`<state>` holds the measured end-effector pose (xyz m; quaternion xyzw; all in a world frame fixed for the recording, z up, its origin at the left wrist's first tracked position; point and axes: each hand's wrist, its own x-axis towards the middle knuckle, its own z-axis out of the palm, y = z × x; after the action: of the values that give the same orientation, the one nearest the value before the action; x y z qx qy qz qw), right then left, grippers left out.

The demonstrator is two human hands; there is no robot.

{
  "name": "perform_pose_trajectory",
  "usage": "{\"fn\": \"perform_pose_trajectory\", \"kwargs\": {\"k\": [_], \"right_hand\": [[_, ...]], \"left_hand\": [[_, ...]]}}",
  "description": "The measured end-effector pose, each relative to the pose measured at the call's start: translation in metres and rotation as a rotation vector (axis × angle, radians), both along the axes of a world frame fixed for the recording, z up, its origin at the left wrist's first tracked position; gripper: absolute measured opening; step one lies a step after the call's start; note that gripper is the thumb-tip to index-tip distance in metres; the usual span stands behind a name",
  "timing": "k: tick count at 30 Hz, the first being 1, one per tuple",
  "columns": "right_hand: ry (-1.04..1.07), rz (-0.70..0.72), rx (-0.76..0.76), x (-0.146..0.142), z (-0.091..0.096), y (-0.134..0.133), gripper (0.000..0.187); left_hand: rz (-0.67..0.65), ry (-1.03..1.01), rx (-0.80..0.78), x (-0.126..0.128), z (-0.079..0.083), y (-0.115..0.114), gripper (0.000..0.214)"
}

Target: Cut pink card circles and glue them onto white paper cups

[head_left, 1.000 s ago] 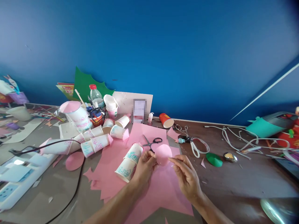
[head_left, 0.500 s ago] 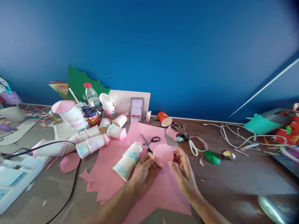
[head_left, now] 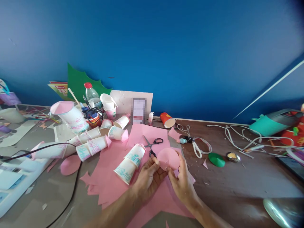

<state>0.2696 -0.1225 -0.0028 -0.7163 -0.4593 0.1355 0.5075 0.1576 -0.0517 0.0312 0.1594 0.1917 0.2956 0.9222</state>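
A round pink paper disc [head_left: 168,159] is held up between my two hands over the pink paper sheets [head_left: 114,171]. My left hand [head_left: 150,173] pinches its left edge with thumb and fingers. On the other side, my right hand [head_left: 181,178] grips the right and lower edge, its thumb on the front. Scissors [head_left: 152,146] with black handles lie with blades apart just behind the disc. Left of my left hand, two joined paper cups [head_left: 130,163] lie on the pink sheets.
More joined paper cups [head_left: 93,148] lie to the left, beside another pink disc [head_left: 70,165] and a black cable [head_left: 77,185]. An orange cup [head_left: 167,120] lies by the wall. Right of the paper are a corded strap [head_left: 201,145], a green paper cone [head_left: 216,160] and white cables [head_left: 234,139].
The disc has shifted slightly right and turned in my hands. My right hand has moved a little left and closer in, with its thumb now at the disc's lower edge.
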Motion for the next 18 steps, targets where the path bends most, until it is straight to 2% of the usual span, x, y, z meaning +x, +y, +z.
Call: {"fn": "perform_pose_trajectory", "kwargs": {"k": [4,8,12,15,18], "right_hand": [[0.038,0.044,-0.006,-0.001,0.001,-0.003,0.063],[0.177,0.058,0.075,0.01,0.004,-0.006,0.061],[0.462,0.065,0.108,0.023,0.011,-0.004,0.046],[0.697,0.11,0.06,0.026,0.015,-0.001,0.044],[0.762,0.147,0.011,0.024,0.018,0.0,0.046]], "left_hand": [[0.016,0.012,0.027,-0.001,-0.003,0.002,0.016],[0.069,0.017,0.033,-0.001,-0.006,0.006,0.018],[0.048,0.058,0.015,-0.001,-0.005,0.008,0.019],[0.018,0.073,0.029,-0.002,-0.002,0.008,0.022],[0.022,0.093,0.083,-0.003,-0.004,0.009,0.023]]}}
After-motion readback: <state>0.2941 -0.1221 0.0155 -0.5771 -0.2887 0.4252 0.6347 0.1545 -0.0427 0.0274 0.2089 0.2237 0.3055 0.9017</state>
